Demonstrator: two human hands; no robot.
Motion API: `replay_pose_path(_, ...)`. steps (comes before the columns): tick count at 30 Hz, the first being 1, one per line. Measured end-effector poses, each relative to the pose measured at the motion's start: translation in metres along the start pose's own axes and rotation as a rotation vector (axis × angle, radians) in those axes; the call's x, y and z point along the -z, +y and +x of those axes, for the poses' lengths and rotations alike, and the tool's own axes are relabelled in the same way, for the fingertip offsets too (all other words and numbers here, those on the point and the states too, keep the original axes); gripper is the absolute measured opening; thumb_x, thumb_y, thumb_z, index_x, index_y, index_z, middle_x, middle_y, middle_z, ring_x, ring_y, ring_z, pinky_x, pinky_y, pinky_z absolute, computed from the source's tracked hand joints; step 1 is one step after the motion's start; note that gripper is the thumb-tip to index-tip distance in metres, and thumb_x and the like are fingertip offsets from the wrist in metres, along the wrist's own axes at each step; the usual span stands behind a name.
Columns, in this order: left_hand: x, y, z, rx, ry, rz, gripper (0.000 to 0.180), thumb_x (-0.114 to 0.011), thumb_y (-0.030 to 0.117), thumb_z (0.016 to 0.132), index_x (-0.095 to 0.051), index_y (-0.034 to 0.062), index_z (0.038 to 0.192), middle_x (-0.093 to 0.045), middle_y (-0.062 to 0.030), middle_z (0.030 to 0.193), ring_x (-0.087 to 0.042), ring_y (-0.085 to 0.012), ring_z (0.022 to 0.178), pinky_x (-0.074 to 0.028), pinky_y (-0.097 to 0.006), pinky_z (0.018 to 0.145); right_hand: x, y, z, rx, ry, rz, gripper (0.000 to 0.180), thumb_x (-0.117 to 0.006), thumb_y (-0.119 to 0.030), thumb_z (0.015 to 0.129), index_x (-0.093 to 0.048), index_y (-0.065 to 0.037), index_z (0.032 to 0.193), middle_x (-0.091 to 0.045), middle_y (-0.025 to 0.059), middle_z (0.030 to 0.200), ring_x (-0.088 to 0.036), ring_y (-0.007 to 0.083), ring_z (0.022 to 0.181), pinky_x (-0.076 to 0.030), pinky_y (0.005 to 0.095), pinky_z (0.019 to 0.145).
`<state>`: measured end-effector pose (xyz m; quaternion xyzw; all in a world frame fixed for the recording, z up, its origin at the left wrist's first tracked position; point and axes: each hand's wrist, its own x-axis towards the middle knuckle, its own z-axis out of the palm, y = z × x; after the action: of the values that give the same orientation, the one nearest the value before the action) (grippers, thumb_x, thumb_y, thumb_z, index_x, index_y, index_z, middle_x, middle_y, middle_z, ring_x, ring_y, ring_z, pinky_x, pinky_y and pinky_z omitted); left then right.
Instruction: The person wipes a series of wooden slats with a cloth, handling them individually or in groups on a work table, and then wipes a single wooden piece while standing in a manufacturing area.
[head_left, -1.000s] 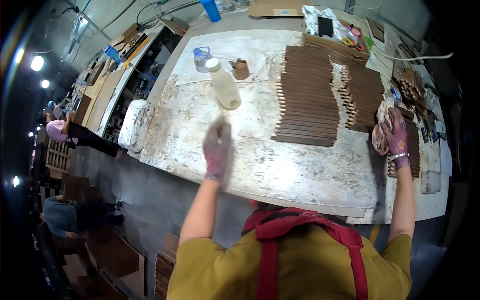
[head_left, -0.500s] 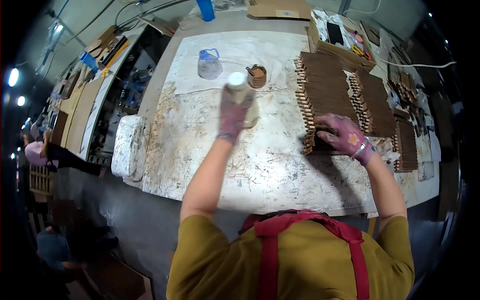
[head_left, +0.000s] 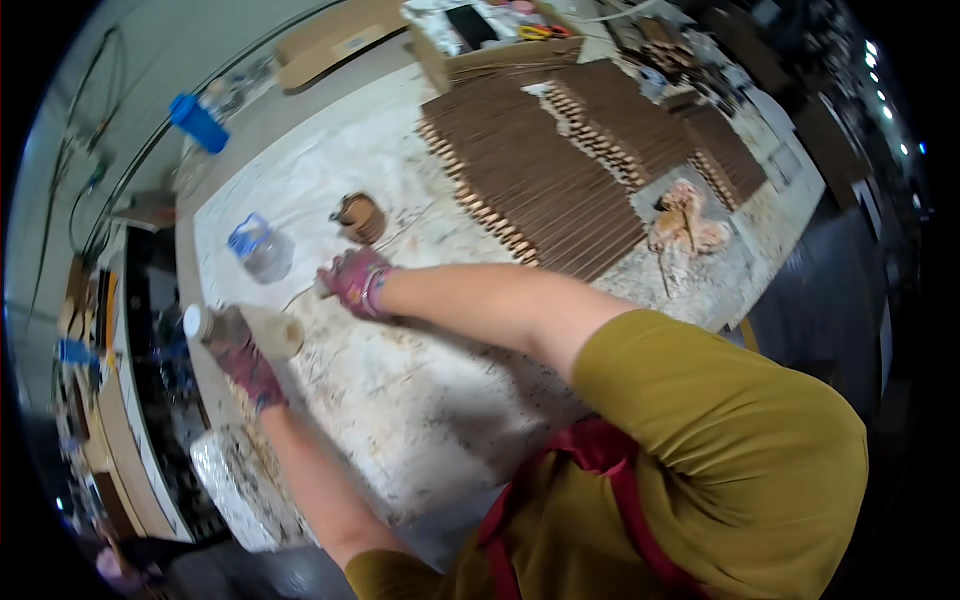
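Note:
A clear bottle with a white cap and a yellowish body (head_left: 282, 335) is in my left hand (head_left: 245, 362), which wears a purple-red glove and wraps round it at the table's left side. My gloved right hand (head_left: 358, 283) reaches across to the middle left, fingers closed; a small pale thing shows at the fingertips, too blurred to name. Just beyond that hand stands a brown pot (head_left: 362, 220) with something dark on its rim. Left of it is a clear jug (head_left: 265, 252) with a blue lid and handle.
Rows of dark brown strips with pale ends (head_left: 530, 170) cover the far right of the stained table (head_left: 400, 420). A crumpled stained cloth (head_left: 685, 225) lies beside them. Behind stands an open carton (head_left: 490, 60) holding scissors. A wrapped block (head_left: 245, 490) sits at the left edge.
My right hand has left the brown strips and crossed to the left beside the pot. My left hand has carried the bottle leftward. The head view has turned and tilted.

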<state>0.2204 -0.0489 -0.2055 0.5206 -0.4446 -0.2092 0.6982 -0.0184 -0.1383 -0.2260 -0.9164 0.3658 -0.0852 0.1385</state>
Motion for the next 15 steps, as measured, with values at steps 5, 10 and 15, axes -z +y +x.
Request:
replay_pose_path(5,0.034,-0.026,0.014,-0.065,0.077,0.11,0.061,-0.072,-0.004,0.078,-0.045,0.0049,0.132,-0.058,-0.0105,0.114,-0.063,-0.0226,0.098,-0.057,-0.036,0.084,-0.004,-0.007,0.009,0.047,0.048,0.063,0.03,-0.043,-0.024,0.096,-0.056,-0.008,0.118,-0.063,0.017,0.114,-0.064,0.032,0.102,-0.052,0.0415,0.081)
replay_pose_path(10,0.027,-0.03,0.012,0.037,0.094,-0.25,0.075,-0.073,-0.007,0.074,-0.039,0.0069,0.14,-0.056,-0.0125,0.124,-0.062,-0.0251,0.103,-0.056,-0.039,0.087,0.066,-0.012,-0.07,0.027,-0.05,0.489,0.055,-0.058,-0.03,0.092,-0.043,-0.006,0.14,-0.052,0.0238,0.129,-0.059,0.0376,0.112,-0.05,0.043,0.09)
replay_pose_path(15,0.091,-0.025,0.018,0.159,-0.018,0.058,0.071,-0.067,-0.005,0.082,-0.035,0.0069,0.143,-0.054,-0.0118,0.128,-0.06,-0.0236,0.109,-0.054,-0.037,0.091,0.145,0.069,-0.229,-0.121,0.085,0.786,0.078,-0.067,-0.045,0.086,-0.037,-0.003,0.146,-0.048,0.0172,0.138,-0.05,0.0326,0.127,-0.042,0.0431,0.108)
